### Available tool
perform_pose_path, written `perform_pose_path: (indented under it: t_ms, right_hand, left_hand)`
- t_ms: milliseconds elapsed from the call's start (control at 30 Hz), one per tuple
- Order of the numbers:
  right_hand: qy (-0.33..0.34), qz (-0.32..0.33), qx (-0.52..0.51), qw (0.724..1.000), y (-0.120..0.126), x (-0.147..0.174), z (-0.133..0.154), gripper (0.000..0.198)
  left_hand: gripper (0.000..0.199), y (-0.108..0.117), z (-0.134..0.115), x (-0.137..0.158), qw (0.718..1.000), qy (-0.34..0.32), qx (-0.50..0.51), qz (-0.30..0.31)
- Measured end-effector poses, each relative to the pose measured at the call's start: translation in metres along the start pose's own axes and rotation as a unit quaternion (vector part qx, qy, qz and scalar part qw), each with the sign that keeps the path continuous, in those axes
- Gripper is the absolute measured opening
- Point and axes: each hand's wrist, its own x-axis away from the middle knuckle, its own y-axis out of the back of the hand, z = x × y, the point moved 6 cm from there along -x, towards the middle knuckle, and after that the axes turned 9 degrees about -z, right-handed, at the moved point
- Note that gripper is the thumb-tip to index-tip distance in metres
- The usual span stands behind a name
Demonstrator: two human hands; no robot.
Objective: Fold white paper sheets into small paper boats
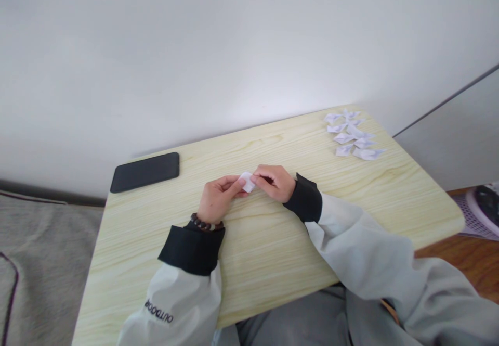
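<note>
Between my two hands is a small piece of folded white paper [247, 181], held just above the middle of the table. My left hand [220, 195] pinches its left side between thumb and fingers. On the right, the thumb and forefinger of my right hand [275, 180] close on the paper's other edge. Fingertips hide part of the paper, so its exact folds cannot be made out. Several folded white paper figures [353, 135] with pointed ends lie in rows at the table's far right corner.
A black phone [145, 172] lies at the left back of the light wooden table [268, 263]. Behind it rises a white wall [234, 49]. A lilac basket [477, 210] stands on the floor to the right, and grey fabric [42, 263] spreads at the left.
</note>
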Motion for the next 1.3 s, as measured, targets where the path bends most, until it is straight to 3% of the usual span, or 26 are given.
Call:
perform_pose_path:
  t_ms: [200, 467, 767, 967, 1200, 1300]
  right_hand:
    - [0.004, 0.012, 0.008, 1.0, -0.002, 0.002, 0.001, 0.025]
    - [0.013, 0.019, 0.019, 1.0, -0.004, 0.001, 0.002, 0.022]
    - [-0.018, 0.017, -0.02, 0.999, -0.003, 0.0, -0.001, 0.019]
    - [-0.03, -0.005, -0.003, 1.0, -0.001, 0.001, -0.003, 0.021]
    - [-0.076, 0.016, -0.033, 0.996, -0.004, 0.001, -0.008, 0.024]
    - [-0.068, 0.031, -0.033, 0.997, -0.004, 0.001, -0.008, 0.025]
  left_hand:
    - [0.034, 0.002, -0.004, 0.002, 0.997, -0.022, -0.07, -0.023]
    - [0.028, -0.003, -0.004, 0.004, 0.988, -0.063, -0.14, 0.034]
    - [0.032, -0.005, -0.014, 0.007, 0.986, -0.065, -0.148, 0.039]
    - [0.039, -0.008, -0.006, 0.007, 0.99, -0.014, -0.113, 0.085]
    - [0.035, -0.009, -0.007, 0.006, 0.99, -0.024, -0.112, 0.077]
    - [0.035, -0.004, -0.01, 0.005, 0.99, -0.036, -0.128, 0.048]
